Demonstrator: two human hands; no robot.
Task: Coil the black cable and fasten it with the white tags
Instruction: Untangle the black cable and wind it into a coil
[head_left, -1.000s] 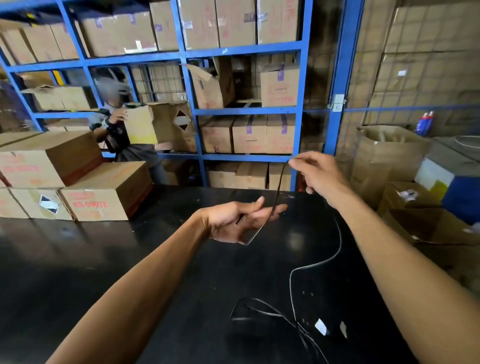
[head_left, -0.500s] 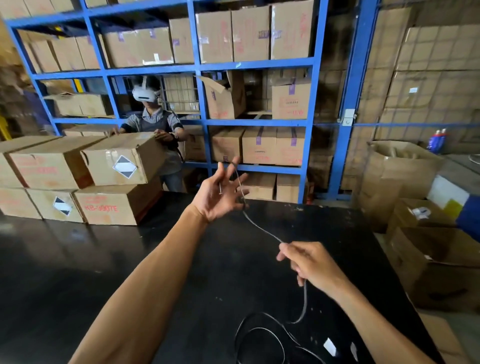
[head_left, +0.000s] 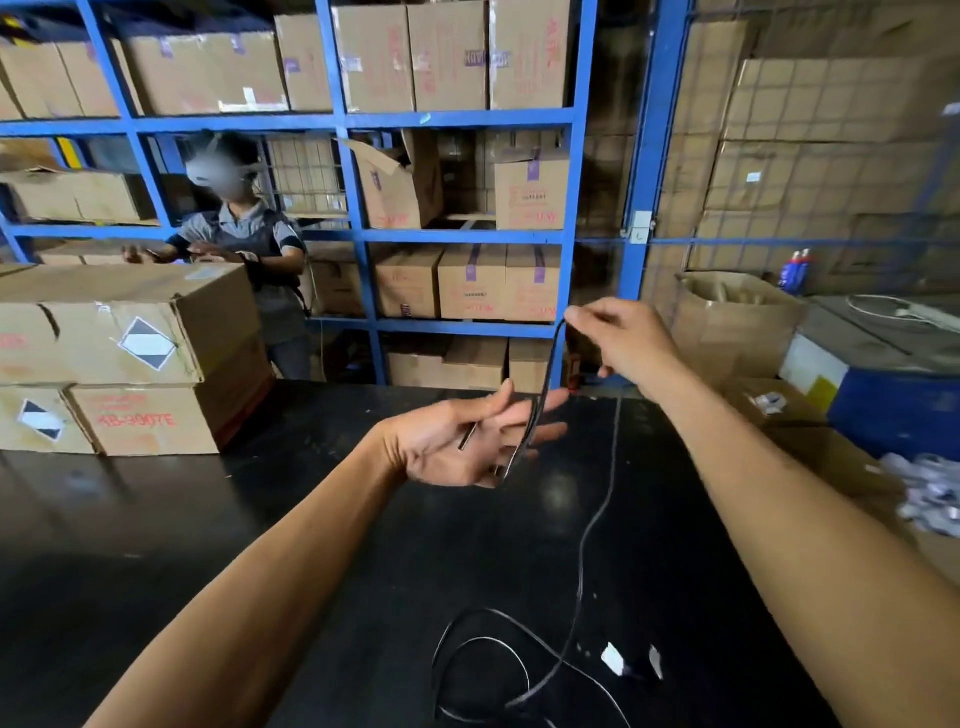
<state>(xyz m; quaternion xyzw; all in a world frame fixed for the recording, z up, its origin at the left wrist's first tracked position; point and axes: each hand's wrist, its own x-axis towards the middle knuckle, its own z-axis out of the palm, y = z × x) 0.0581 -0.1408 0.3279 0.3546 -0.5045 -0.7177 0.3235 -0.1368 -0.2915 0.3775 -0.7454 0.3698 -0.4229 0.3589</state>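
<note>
Above the open left hand (head_left: 467, 441), right hand (head_left: 618, 338) pinches black cable (head_left: 540, 395), draped over left fingers; slack trails to worktop (head_left: 208, 519) near white tags (head_left: 613, 659). Keep loops even, tension light.

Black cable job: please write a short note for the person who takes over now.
Left hand: open, palm up, the first loop of the black cable lying across its fingers.
Right hand: pinches the cable, raised above the left.
The rest of the cable hangs down to loose loops on the black table.
White tags: on the table, near edge, unused.
Done: coiling barely begun.
Left: coil the rest, fasten with tags.
</note>
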